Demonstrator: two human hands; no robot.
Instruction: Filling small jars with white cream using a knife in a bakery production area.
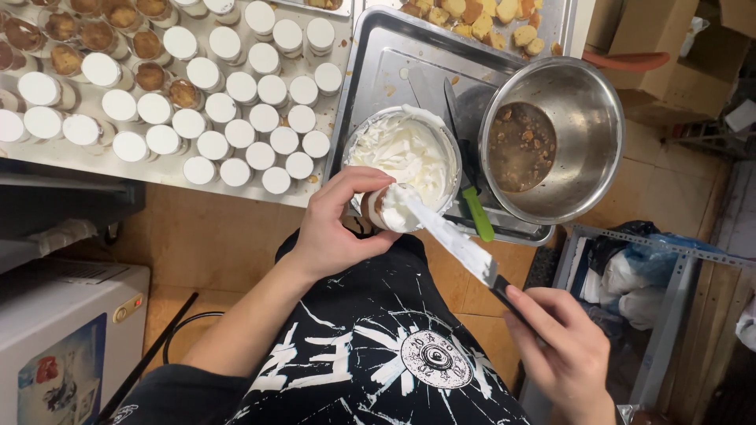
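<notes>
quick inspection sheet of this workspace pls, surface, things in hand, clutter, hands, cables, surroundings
surface: steel counter packed with rows of small cups, most topped white, some at the far left showing brown filling
job's things: small cup held over a bowl of white cream; spatula coated in cream, its tip on the cup
clutter: metal tray holding a steel bowl of brown liquid, cake cubes, a green-handled knife
hands: left hand grips the cup; right hand holds the spatula handle
cables: black cable on the floor
surroundings: white appliance, cardboard boxes, metal rack with bags
</notes>
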